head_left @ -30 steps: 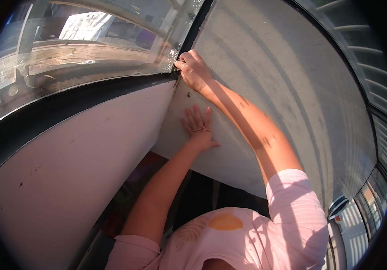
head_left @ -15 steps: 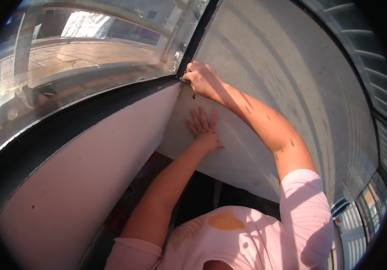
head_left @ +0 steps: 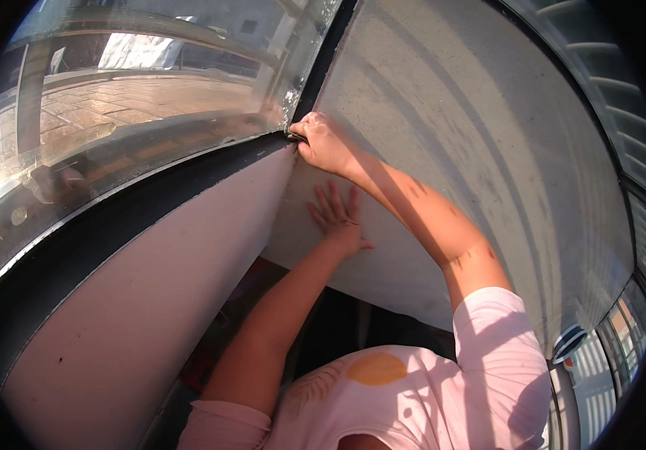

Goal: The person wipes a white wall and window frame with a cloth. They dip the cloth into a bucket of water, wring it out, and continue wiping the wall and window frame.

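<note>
My left hand point(head_left: 342, 225) lies open, fingers spread, pressed against the pale panel point(head_left: 405, 247) below my other hand. Up at the corner where the dark frame strips meet, my right hand point(head_left: 324, 144) is closed with its fingers pinched together. Between those fingers a small dark metal piece point(head_left: 298, 137) shows, right against the corner of the black frame point(head_left: 210, 161). Its exact kind is hidden by the fingers.
Beyond the frame, a clear glass pane point(head_left: 165, 105) looks out on brick paving and a railing. A pinkish-white board point(head_left: 158, 277) slopes down on the left. Low in the middle is a dark gap point(head_left: 360, 322). Glazing with bars point(head_left: 615, 90) runs along the right.
My right hand has shifted slightly down and left at the corner. A small dark thing seen just below it is no longer visible. My left hand stays on the panel.
</note>
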Action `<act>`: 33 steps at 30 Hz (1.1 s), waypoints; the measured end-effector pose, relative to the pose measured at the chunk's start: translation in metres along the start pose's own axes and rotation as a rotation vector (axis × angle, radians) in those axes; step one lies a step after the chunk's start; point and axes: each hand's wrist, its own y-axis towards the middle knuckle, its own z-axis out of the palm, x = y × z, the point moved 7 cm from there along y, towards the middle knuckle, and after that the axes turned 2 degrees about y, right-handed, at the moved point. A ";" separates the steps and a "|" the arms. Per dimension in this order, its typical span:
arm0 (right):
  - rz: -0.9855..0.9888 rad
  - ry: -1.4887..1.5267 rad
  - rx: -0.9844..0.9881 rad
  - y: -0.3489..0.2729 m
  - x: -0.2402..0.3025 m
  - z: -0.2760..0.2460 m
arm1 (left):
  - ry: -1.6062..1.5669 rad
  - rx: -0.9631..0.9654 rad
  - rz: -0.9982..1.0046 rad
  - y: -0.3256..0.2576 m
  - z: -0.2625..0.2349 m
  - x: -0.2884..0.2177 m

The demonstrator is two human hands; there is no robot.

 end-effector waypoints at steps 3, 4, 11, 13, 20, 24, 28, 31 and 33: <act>0.006 0.011 0.014 0.001 -0.010 0.009 | -0.002 -0.013 0.037 0.001 0.003 -0.001; 0.021 -0.036 0.011 0.005 -0.015 0.013 | -0.004 0.011 0.033 0.001 0.002 -0.004; -0.179 0.261 -0.071 0.009 0.093 -0.030 | 0.061 0.146 0.019 0.007 0.031 0.008; -0.120 0.197 -0.109 0.002 0.068 -0.027 | 0.048 0.104 0.031 0.005 0.016 0.000; -0.183 0.356 -0.107 0.008 0.142 -0.051 | -0.061 -0.149 0.171 0.019 0.046 0.019; -0.438 0.640 -0.362 0.005 0.257 -0.115 | 0.199 -0.628 -0.042 -0.028 -0.030 -0.014; -0.426 0.788 -0.479 0.005 0.240 -0.112 | 0.033 -0.428 0.163 -0.011 -0.015 -0.014; -0.189 0.647 -0.439 -0.003 0.160 -0.063 | 0.202 -0.369 0.136 0.000 0.014 0.004; -0.082 0.601 -0.335 -0.002 0.136 -0.033 | 0.366 -0.579 0.153 0.026 0.063 0.044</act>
